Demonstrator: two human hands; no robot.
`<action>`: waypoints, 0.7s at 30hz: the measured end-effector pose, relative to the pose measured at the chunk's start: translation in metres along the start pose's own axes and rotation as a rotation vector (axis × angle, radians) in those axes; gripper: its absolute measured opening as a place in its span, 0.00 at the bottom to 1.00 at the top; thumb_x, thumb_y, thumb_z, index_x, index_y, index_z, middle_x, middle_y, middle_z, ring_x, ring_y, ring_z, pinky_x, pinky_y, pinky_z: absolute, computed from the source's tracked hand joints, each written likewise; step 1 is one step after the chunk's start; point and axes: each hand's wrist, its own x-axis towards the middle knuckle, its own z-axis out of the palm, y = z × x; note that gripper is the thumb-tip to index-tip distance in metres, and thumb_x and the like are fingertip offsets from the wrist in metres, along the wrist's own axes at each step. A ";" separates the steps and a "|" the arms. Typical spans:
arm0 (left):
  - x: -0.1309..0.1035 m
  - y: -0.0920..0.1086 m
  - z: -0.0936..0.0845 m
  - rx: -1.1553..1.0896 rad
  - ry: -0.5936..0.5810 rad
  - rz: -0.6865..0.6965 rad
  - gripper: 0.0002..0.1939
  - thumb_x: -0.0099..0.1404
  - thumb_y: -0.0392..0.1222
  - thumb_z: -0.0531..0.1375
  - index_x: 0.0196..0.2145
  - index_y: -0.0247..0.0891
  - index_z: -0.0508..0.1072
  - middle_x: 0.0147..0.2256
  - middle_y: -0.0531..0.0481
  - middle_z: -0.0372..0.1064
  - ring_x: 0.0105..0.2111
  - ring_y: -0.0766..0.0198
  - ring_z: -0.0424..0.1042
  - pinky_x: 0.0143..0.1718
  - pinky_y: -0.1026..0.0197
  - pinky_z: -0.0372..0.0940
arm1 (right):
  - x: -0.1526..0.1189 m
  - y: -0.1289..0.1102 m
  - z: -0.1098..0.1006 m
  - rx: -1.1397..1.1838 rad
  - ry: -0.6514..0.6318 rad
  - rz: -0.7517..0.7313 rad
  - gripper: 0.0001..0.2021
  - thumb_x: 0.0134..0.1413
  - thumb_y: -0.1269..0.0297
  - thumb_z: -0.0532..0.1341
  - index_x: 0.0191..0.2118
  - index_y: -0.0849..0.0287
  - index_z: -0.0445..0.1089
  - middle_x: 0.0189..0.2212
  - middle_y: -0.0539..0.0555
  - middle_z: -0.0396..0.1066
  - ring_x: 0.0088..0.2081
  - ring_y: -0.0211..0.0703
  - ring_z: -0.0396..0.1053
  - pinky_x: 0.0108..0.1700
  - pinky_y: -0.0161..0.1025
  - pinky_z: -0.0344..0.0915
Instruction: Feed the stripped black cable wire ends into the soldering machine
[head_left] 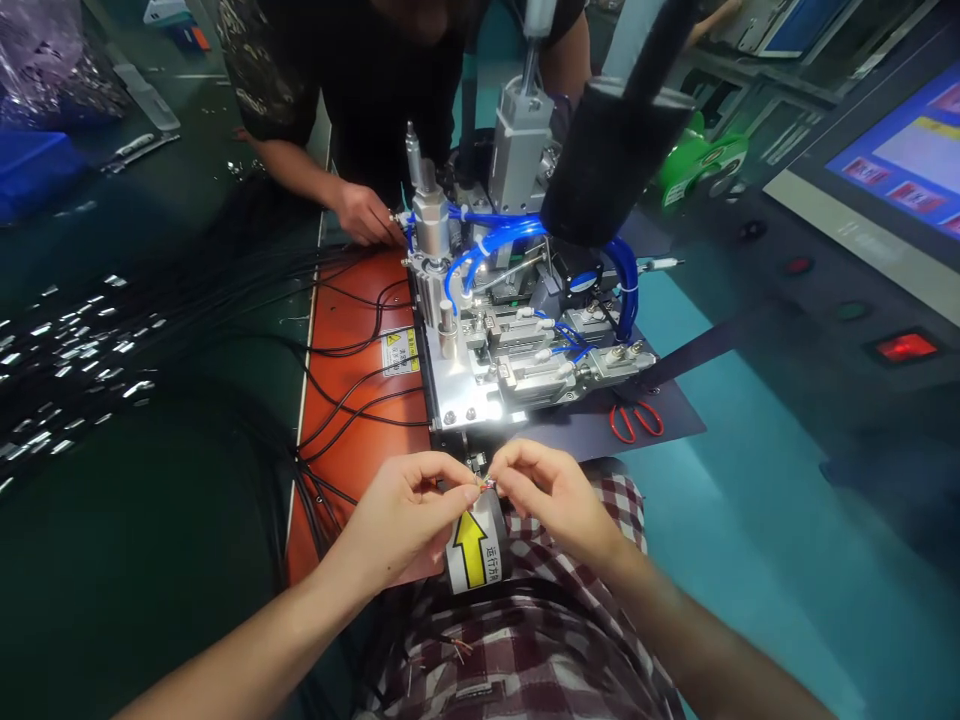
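Observation:
My left hand (pixel 420 505) pinches thin coloured wires (pixel 486 486) between thumb and forefinger. From the other side, my right hand (pixel 546 495) has its fingertips closed at the same wires, nearly touching the left. What lies between the right fingertips is small and mostly covered. Just beyond both hands stands the near edge of a metal machine (pixel 457 405) with air cylinders and blue tubes (pixel 517 232). Below my fingers is a white label with a yellow arrow (pixel 471 550). Loose stripped wire ends (pixel 459 645) lie over my checked clothing.
Black cables (pixel 352 345) run across an orange surface (pixel 341 400) to the left, where many shiny cable ends (pixel 82 375) lie. Opposite, another person's hand (pixel 369 213) touches the machine's far side. Red-handled scissors (pixel 636 422) lie right; a screen panel (pixel 900 160) stands beyond.

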 end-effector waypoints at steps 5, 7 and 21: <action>-0.001 0.001 0.000 0.059 0.045 0.021 0.11 0.54 0.45 0.61 0.27 0.33 0.71 0.11 0.60 0.56 0.12 0.75 0.52 0.15 0.70 0.44 | -0.008 -0.001 0.010 -0.020 0.111 -0.048 0.07 0.52 0.65 0.61 0.26 0.60 0.64 0.21 0.46 0.59 0.22 0.33 0.56 0.25 0.33 0.54; -0.002 0.003 0.001 0.025 0.066 0.041 0.10 0.54 0.44 0.61 0.28 0.33 0.72 0.11 0.61 0.56 0.12 0.75 0.52 0.15 0.71 0.45 | -0.008 -0.004 0.009 -0.027 0.125 -0.061 0.07 0.51 0.67 0.61 0.25 0.60 0.64 0.21 0.46 0.59 0.23 0.34 0.55 0.26 0.33 0.54; 0.002 -0.002 0.002 -0.081 0.076 0.064 0.08 0.51 0.41 0.65 0.29 0.33 0.75 0.23 0.52 0.70 0.22 0.69 0.65 0.24 0.69 0.60 | -0.013 0.008 0.013 0.074 0.038 0.001 0.07 0.52 0.66 0.60 0.26 0.61 0.66 0.22 0.48 0.63 0.25 0.35 0.58 0.29 0.33 0.57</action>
